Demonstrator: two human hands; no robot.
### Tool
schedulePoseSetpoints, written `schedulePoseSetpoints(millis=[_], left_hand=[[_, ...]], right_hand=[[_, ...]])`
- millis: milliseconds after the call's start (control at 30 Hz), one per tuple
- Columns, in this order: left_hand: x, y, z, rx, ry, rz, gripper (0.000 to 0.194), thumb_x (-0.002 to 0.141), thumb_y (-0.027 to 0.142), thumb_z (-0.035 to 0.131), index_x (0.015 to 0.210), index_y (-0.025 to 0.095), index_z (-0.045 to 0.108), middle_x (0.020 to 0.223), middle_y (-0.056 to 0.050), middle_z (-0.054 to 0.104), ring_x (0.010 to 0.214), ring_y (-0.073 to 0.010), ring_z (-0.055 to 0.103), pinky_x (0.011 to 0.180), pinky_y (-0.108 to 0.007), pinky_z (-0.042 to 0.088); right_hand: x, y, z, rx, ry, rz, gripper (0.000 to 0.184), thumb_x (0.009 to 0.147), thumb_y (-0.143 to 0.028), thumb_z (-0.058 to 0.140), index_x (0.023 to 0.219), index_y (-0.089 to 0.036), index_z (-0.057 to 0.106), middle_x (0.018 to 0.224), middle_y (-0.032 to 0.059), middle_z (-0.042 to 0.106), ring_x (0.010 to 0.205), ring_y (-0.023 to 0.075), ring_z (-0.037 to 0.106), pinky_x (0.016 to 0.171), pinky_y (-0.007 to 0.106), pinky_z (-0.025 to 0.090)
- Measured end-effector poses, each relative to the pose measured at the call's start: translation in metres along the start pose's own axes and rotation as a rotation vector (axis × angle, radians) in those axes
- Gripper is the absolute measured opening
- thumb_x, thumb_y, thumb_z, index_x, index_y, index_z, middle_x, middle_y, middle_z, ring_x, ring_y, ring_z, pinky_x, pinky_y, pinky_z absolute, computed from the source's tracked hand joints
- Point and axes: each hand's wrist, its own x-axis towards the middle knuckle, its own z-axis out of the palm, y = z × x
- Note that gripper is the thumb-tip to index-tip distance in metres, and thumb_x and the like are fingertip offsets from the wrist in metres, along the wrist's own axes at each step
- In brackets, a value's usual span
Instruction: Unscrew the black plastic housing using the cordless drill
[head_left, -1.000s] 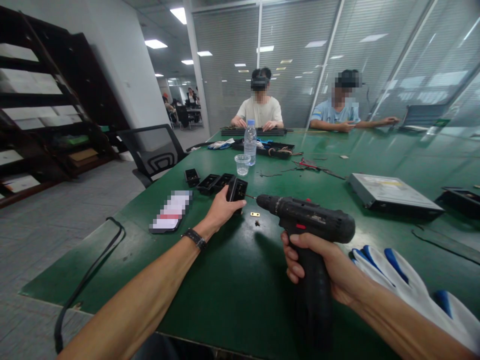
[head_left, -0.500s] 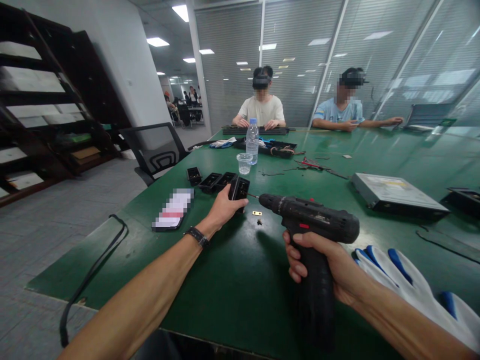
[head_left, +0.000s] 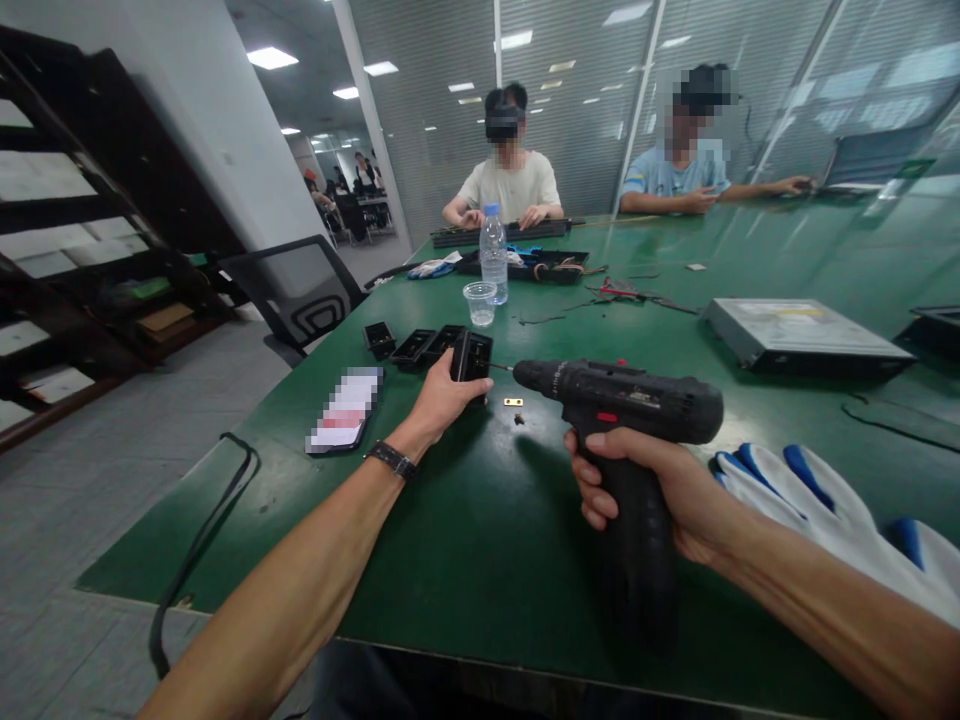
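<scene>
My left hand (head_left: 444,402) grips a small black plastic box (head_left: 474,358), tipped up so its open side faces right. In my right hand (head_left: 637,475) is a black cordless drill (head_left: 626,400), fingers wrapped round its handle. The drill's thin bit points left and its tip reaches the box's open side; the exact contact point is too small to make out. Just below the bit, a small brass-coloured plate (head_left: 514,402) with two holes lies on the green table (head_left: 480,540). A few tiny dark pieces (head_left: 519,419) lie beside it, perhaps screws.
More black boxes (head_left: 412,349) sit behind my left hand, near a phone (head_left: 346,410). Beyond stand a plastic cup (head_left: 481,303) and a water bottle (head_left: 493,258). White-blue gloves (head_left: 832,500) and a metal-cased drive (head_left: 806,335) lie right. Two people (head_left: 514,180) sit across the table.
The view has shifted slightly, so the whole scene sits a little higher. Both hands keep their holds, with the bit still at the box.
</scene>
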Motion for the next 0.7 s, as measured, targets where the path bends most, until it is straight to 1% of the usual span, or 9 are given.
schedulePoseSetpoints(millis=[167, 400, 700], left_hand=[[0.0005, -0.0005, -0.0026, -0.009, -0.018, -0.002, 0.051, 0.067, 0.025, 0.089, 0.110, 0.017, 0.063, 0.096, -0.003, 0.062, 0.079, -0.0158, 0.063, 0.067, -0.032, 0.061], [0.0001, 0.0004, -0.0042, -0.010, -0.032, 0.003, 0.054, 0.067, 0.023, 0.089, 0.113, 0.016, 0.063, 0.097, -0.003, 0.063, 0.078, -0.0153, 0.063, 0.069, -0.033, 0.062], [0.0001, 0.0005, -0.0033, -0.027, -0.024, -0.002, 0.056, 0.066, 0.023, 0.089, 0.115, 0.016, 0.063, 0.098, -0.004, 0.064, 0.080, -0.0163, 0.064, 0.068, -0.033, 0.062]], right_hand=[[0.0004, -0.0015, 0.0012, 0.025, -0.017, 0.006, 0.014, 0.084, -0.025, 0.073, 0.093, -0.014, 0.074, 0.068, -0.0006, 0.060, 0.050, 0.0115, 0.055, 0.053, 0.028, 0.053], [-0.0001, -0.0019, 0.0021, 0.040, -0.009, 0.029, 0.011, 0.084, -0.025, 0.074, 0.084, -0.014, 0.071, 0.068, -0.0002, 0.061, 0.050, 0.0111, 0.055, 0.052, 0.027, 0.054], [0.0000, 0.0000, 0.0003, 0.040, -0.025, 0.013, 0.012, 0.087, -0.024, 0.070, 0.092, -0.014, 0.073, 0.073, 0.0029, 0.066, 0.050, 0.0113, 0.056, 0.053, 0.028, 0.054]])
